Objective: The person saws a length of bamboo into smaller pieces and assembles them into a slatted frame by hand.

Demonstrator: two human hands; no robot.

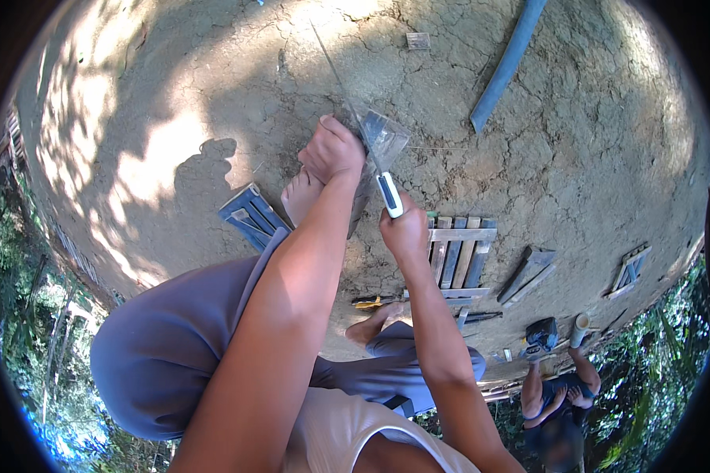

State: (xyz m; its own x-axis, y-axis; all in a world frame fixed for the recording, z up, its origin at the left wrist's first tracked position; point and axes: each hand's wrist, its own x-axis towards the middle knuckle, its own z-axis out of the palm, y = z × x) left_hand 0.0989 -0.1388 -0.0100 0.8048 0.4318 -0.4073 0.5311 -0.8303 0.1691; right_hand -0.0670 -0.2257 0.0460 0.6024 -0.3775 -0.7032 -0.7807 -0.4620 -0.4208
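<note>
the right hand [403, 229] gripped a white-handled, long-bladed metal tool [390, 194]; the left hand [333, 150] curled beside its blade, any hold unclear.

a pale top [327, 422] and loose grey-blue trousers [173, 347] are worn, with forearms [435, 323] and feet [301, 195] bare.

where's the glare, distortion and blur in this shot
Head view: sunlight washes out patches of the ground, left and top; head view: fisheye curves the scene inside a dark round rim; head view: the distant person at lower right has a blurred head, while the white tool handle in the right hand looks reasonably sharp.
</note>
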